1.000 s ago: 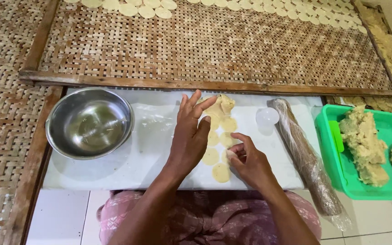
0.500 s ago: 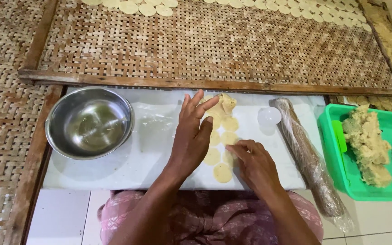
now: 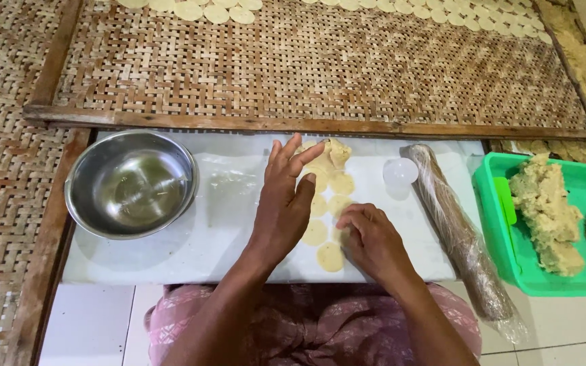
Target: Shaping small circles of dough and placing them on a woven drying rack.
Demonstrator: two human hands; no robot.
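Head view showed little change from a second earlier: the right hand (image 3: 373,238) had crept slightly toward 12 o'clock along the dough rounds (image 3: 328,224), fingers curled, pinching one round's edge. The left hand (image 3: 285,196) lay flat, fingers spread, on the dough sheet (image 3: 330,154) at mid-bench (image 3: 171,257). Steel bowl (image 3: 130,183) at 9 o'clock; wrapped rolling pin (image 3: 456,224) at 3 o'clock.

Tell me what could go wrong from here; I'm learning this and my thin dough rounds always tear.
The right hand picks at small dough rounds lying close together on the white board; lifting one might tear it or drag its neighbour. The left hand lies flat across others and may press them out of shape. The wrapped rolling pin overhangs the board's edge; a nudge could roll it off.
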